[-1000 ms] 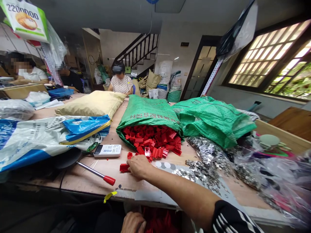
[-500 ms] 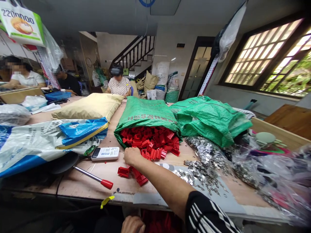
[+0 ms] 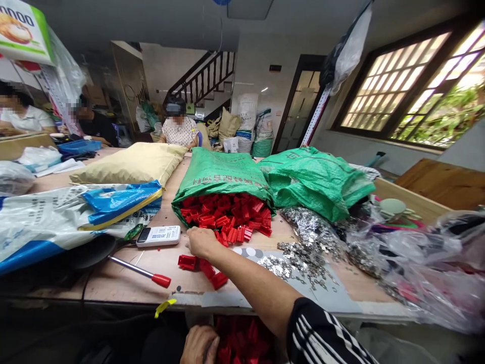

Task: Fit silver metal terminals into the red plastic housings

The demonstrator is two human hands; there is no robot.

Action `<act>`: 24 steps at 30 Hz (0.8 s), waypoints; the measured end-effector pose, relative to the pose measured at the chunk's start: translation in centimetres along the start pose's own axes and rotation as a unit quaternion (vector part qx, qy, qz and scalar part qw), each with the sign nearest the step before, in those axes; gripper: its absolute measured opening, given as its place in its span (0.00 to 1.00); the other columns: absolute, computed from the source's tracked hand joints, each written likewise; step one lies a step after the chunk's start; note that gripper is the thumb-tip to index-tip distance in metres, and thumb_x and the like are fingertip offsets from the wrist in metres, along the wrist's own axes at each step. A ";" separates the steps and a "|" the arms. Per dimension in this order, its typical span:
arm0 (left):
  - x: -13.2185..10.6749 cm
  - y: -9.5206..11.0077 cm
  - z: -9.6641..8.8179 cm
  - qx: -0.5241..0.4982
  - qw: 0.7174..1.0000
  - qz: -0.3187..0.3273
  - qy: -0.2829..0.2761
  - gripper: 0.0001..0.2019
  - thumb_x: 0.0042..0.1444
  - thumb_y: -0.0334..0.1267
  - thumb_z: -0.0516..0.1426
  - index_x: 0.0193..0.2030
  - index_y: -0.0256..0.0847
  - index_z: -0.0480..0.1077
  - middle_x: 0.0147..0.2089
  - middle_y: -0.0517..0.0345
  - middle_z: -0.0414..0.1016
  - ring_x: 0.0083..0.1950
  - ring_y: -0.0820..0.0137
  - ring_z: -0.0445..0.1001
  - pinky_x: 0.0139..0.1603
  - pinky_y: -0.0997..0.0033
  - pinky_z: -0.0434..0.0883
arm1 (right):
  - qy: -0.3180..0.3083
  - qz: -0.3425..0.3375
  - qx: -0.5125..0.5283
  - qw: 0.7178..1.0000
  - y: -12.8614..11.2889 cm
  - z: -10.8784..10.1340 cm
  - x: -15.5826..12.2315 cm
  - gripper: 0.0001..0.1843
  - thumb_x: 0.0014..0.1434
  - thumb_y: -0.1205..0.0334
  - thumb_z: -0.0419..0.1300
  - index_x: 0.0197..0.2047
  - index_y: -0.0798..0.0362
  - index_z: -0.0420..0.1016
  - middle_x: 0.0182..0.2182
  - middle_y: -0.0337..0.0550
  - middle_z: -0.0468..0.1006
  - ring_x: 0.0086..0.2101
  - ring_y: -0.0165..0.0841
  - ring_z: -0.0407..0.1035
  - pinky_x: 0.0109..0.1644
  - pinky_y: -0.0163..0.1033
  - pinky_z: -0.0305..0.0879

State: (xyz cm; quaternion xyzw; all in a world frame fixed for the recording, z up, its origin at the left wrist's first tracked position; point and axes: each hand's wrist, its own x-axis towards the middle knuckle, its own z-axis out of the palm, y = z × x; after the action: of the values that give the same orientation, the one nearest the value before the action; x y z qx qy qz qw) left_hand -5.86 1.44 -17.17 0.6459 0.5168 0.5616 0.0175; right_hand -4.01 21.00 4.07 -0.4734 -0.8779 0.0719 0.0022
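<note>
My right hand (image 3: pixel 202 241) reaches across the wooden table (image 3: pixel 125 280) and rests, fingers curled, on loose red plastic parts (image 3: pixel 206 268) at the mouth of a green woven sack (image 3: pixel 220 177). A heap of the same red parts (image 3: pixel 227 212) spills from that sack. What the curled fingers hold is hidden. My left hand (image 3: pixel 199 345) is low below the table edge, fingers bent, beside more red parts (image 3: pixel 242 341) in my lap area.
A white calculator-like device (image 3: pixel 157 235) and a red-tipped metal rod (image 3: pixel 140 273) lie left of my hand. Shiny metal bits (image 3: pixel 306 242) spread to the right beside a second green sack (image 3: pixel 318 179). Blue-white bags (image 3: pixel 56 217) lie left. Three people sit at the far end.
My right hand moved forward from the table's near part to the sack's mouth, leaving a few red parts lying behind it near the edge. The view has shifted slightly.
</note>
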 end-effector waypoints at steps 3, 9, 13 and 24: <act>0.2 0.5 -0.4 -0.019 1.000 -0.018 -0.015 0.18 0.63 0.43 0.46 0.27 0.44 0.71 0.26 0.57 0.75 0.29 0.68 0.73 0.34 0.69 0.69 | 0.054 -0.004 0.039 0.998 1.4 -1.7 -2.0 0.18 0.62 0.52 0.54 0.53 0.50 0.69 0.50 0.47 0.75 0.49 0.37 0.70 0.50 0.40 0.66; 0.1 0.8 -0.8 -0.013 0.999 -0.024 -0.025 0.16 0.63 0.43 0.48 0.29 0.44 0.72 0.29 0.55 0.77 0.34 0.67 0.75 0.40 0.66 0.71 | 0.187 0.039 0.226 0.955 7.2 -2.2 -8.7 0.16 0.64 0.57 0.51 0.51 0.52 0.71 0.48 0.45 0.77 0.47 0.33 0.71 0.51 0.36 0.63; -0.2 0.5 -0.8 0.009 1.000 -0.002 -0.022 0.16 0.63 0.44 0.48 0.30 0.45 0.73 0.31 0.55 0.78 0.35 0.66 0.77 0.42 0.65 0.72 | 0.235 0.097 0.307 0.917 11.1 -0.3 -15.2 0.15 0.63 0.56 0.52 0.44 0.52 0.75 0.41 0.44 0.80 0.41 0.35 0.73 0.45 0.36 0.67; 6.7 4.1 -2.6 0.070 0.992 0.084 -0.066 0.12 0.57 0.32 0.55 0.48 0.45 0.72 0.49 0.49 0.74 0.52 0.60 0.72 0.52 0.56 0.71 | 0.336 0.186 0.224 0.896 14.5 11.1 -32.0 0.16 0.62 0.49 0.52 0.41 0.47 0.76 0.37 0.45 0.81 0.34 0.37 0.77 0.40 0.37 0.75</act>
State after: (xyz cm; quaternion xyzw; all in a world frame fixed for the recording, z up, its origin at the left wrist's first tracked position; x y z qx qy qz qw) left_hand -6.27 2.70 -8.95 0.7226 0.4961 0.4797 -0.0406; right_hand 24.91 0.92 -6.72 -0.6107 -0.6816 0.1023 0.3899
